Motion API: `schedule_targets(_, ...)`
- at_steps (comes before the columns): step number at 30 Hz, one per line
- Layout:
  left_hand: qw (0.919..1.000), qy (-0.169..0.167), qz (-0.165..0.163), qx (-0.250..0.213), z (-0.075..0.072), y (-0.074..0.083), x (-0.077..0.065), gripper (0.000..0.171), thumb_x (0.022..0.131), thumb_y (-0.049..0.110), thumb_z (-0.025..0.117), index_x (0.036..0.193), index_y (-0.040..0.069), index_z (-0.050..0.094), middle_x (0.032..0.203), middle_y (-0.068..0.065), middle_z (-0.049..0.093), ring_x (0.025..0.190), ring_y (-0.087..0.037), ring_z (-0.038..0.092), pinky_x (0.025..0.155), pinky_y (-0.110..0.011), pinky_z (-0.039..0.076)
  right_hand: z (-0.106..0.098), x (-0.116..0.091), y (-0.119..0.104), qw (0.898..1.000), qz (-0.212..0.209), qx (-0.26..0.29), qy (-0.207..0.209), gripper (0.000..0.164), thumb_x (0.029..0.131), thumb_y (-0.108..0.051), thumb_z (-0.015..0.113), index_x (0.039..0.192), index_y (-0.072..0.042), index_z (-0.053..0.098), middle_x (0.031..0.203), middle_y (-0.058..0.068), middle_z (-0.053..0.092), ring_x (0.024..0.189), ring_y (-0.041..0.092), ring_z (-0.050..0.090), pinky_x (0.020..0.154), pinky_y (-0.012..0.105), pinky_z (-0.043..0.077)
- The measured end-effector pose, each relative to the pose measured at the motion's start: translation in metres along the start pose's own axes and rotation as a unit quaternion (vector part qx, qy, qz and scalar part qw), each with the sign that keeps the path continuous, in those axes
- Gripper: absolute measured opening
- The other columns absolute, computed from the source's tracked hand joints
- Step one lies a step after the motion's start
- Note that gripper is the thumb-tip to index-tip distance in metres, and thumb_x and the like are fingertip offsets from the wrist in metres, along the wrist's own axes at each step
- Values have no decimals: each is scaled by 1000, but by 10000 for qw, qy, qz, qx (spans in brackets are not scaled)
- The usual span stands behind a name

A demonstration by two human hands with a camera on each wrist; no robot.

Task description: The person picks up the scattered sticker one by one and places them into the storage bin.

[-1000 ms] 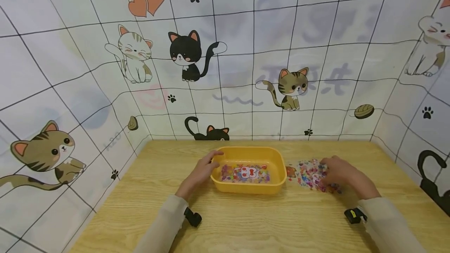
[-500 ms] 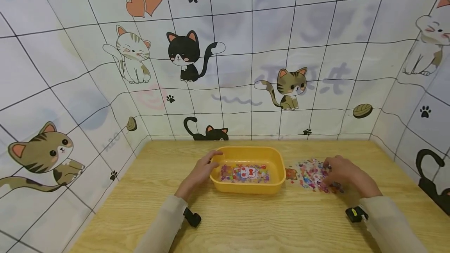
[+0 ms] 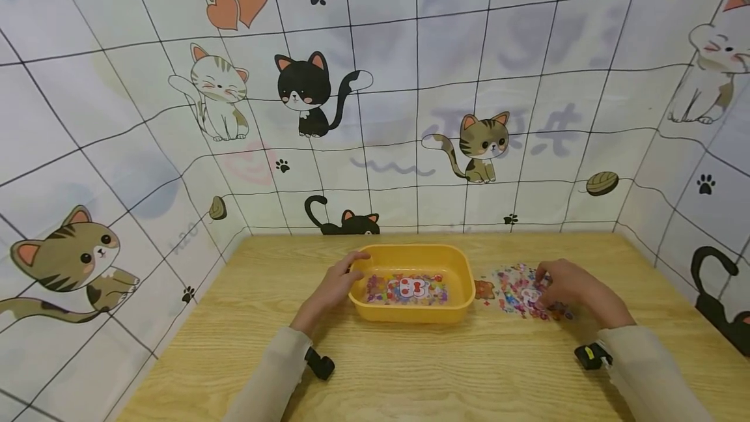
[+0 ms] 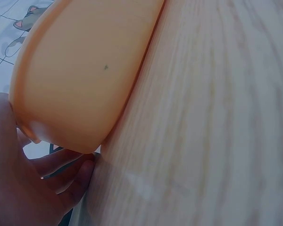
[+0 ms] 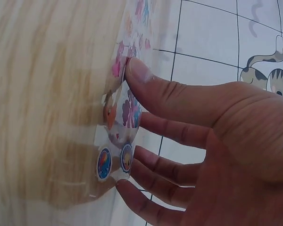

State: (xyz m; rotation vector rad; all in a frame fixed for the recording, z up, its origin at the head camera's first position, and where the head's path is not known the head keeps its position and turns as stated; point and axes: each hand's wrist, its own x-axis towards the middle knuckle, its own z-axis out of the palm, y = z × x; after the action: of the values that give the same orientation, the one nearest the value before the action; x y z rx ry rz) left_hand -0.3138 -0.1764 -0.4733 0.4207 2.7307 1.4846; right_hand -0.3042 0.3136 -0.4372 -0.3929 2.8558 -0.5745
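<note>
A yellow plastic tub point(image 3: 410, 314) stands on the table with a colourful printed piece point(image 3: 415, 288) lying inside, a rabbit-like face at its middle. My left hand point(image 3: 336, 283) grips the tub's left end, fingertips at the rim; the left wrist view has its fingers point(image 4: 78, 181) curled at the outer wall. Right of the tub lies a clear plastic sheet point(image 3: 515, 288) covered in bright prints, with a brown bear print near the tub. My right hand point(image 3: 567, 286) pinches that sheet's right side. In the right wrist view the thumb point(image 5: 141, 73) presses its face, which bulges, and fingers meet its edge.
The wood-grain table point(image 3: 422, 370) spans the front. A white cloth wall point(image 3: 398, 200) printed with cats and grid lines rises behind it and along both sides. Black wrist cameras point(image 3: 319, 365) sit at the beige sleeves point(image 3: 275, 376).
The printed sheet and my right hand have shifted very slightly right, so more of the bear print shows beside the tub. My left hand stays on the tub.
</note>
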Motion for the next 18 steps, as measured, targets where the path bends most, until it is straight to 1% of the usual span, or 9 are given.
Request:
schedule_targets(2,10000,-10,25,13,0,0,0,43,101,14,51,143,21,58,161,-9,46,154,-35,36,124,-57,32,0,0,0,10000,13,-36,46,39,78,-15,85,105,5,65,94,14,64,74,22,52,65,36,47)
schedule_targets(3,10000,-9,45,19,0,1,0,43,101,14,51,143,21,58,161,-10,46,154,-36,36,124,-57,32,0,0,-1,10000,26,-53,65,40,78,-16,86,105,5,65,95,15,65,75,23,53,66,37,48)
schedule_targets(6,10000,-7,68,18,0,2,-1,43,100,14,51,143,20,58,161,-10,46,154,-36,36,123,-58,32,0,2,-1,9998,130,-104,74,51,78,-18,87,112,11,62,103,23,66,82,27,56,72,44,53)
schedule_targets(9,10000,16,54,-19,-1,2,-2,43,101,13,51,143,20,58,162,-10,45,154,-36,35,124,-57,32,0,3,-1,9994,320,-105,29,62,78,-19,87,122,14,57,111,29,65,86,30,57,79,49,55)
schedule_targets(10,10000,18,47,-32,-1,2,-2,43,101,13,51,143,19,58,162,-10,45,154,-36,35,124,-57,31,0,3,-1,9994,343,-110,17,63,78,-19,87,122,14,57,113,31,64,87,31,58,81,51,55)
schedule_targets(14,10000,13,27,-38,-1,2,-2,43,101,13,51,143,19,58,162,-10,45,155,-35,34,124,-57,31,-1,1,-2,9993,289,-220,-9,49,80,-15,83,116,10,61,111,29,65,84,28,56,77,47,53)
schedule_targets(16,10000,3,6,-39,-1,3,-2,43,101,13,51,143,20,58,162,-9,45,155,-35,33,124,-57,31,-1,0,-3,9994,226,-275,-18,38,85,-13,79,112,8,63,103,25,66,80,26,56,72,44,52)
schedule_targets(18,10000,-13,20,-49,-1,3,-2,43,101,13,51,143,19,58,162,-10,44,155,-35,33,124,-57,31,-1,-1,-3,9994,215,-257,-26,30,90,-12,72,110,7,62,93,19,66,73,23,57,68,40,50)
